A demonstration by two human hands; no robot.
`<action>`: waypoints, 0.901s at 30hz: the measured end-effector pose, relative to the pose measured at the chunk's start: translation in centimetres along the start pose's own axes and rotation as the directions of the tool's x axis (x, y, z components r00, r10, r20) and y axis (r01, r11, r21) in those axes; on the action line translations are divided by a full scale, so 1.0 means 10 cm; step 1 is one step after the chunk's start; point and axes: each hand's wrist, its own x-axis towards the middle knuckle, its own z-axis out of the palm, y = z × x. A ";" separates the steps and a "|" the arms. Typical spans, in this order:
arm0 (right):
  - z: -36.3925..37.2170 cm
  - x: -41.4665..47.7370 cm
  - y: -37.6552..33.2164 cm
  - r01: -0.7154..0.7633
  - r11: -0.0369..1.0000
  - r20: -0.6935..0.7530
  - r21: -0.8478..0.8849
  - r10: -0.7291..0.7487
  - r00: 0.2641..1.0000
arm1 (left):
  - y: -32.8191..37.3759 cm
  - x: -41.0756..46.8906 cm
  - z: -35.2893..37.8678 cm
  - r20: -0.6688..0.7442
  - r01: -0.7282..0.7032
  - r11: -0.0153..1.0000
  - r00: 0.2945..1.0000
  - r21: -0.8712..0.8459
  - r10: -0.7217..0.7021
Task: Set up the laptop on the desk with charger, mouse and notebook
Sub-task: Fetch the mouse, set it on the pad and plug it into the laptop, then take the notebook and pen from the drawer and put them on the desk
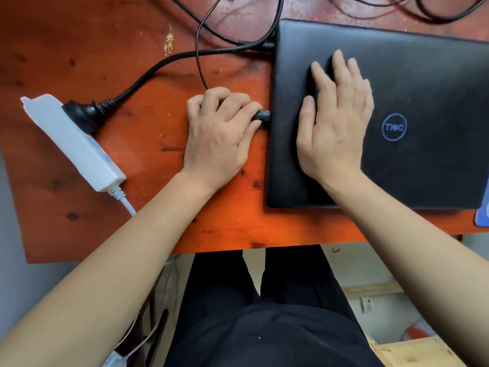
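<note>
A closed black laptop [412, 165] lies on the orange wooden desk [137, 144], lid logo facing up. My right hand [336, 123] rests flat on the lid, fingers spread. My left hand [219, 133] pinches a small black plug [263, 116] at the laptop's left edge; its thin black cable [198, 56] runs up the desk. A thicker black charger cable [164, 62] meets the laptop's upper left corner and ends in a black mains plug [82, 115] seated in a white power strip [71, 141]. No mouse shows; a blue corner [483, 218] peeks in at the right edge.
The power strip lies diagonally at the desk's left, its white cord [124, 200] dropping over the front edge. More black cables [436, 11] loop along the desk's back. My legs in dark trousers [264, 300] are below the desk edge, floor clutter at the right.
</note>
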 end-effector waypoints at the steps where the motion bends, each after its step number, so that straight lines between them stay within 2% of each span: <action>1: 0.01 -0.01 0.00 0.000 1.000 0.000 -0.003 0.000 1.000 | 0.00 -0.02 0.02 0.002 -0.002 1.000 1.000 0.000 0.002; 5: 0.02 0.00 0.01 0.012 1.000 -0.010 -0.015 -0.012 1.000 | 0.04 -0.03 0.01 -0.013 0.001 1.000 1.000 -0.011 -0.001; 9: -0.01 0.01 0.01 0.002 1.000 0.037 -0.001 -0.002 0.999 | 0.12 -0.03 -0.09 0.025 0.112 0.994 0.993 -0.019 -0.111; 11: -0.04 0.01 0.01 -0.001 1.000 0.092 0.015 -0.001 0.996 | 0.17 -0.02 -0.16 0.074 0.166 0.986 0.984 -0.018 -0.164; 17: -0.41 0.13 0.04 0.022 0.997 0.292 0.068 -0.041 0.956 | 0.27 0.15 -0.63 0.176 0.184 0.983 0.968 -0.002 -0.181; 21: -0.92 0.33 0.07 0.023 0.997 0.196 0.067 -0.036 0.980 | 0.22 0.33 -1.15 0.126 0.183 0.975 0.972 0.129 -0.199; 24: -1.46 0.59 0.05 0.019 0.999 0.067 0.048 -0.022 0.998 | 0.24 0.57 -1.62 -0.003 0.196 0.962 0.980 0.190 -0.199; 27: -2.07 0.85 0.02 0.052 0.999 -0.090 -0.004 -0.052 0.995 | 0.36 0.89 -2.10 -0.115 0.153 0.957 0.985 0.246 -0.127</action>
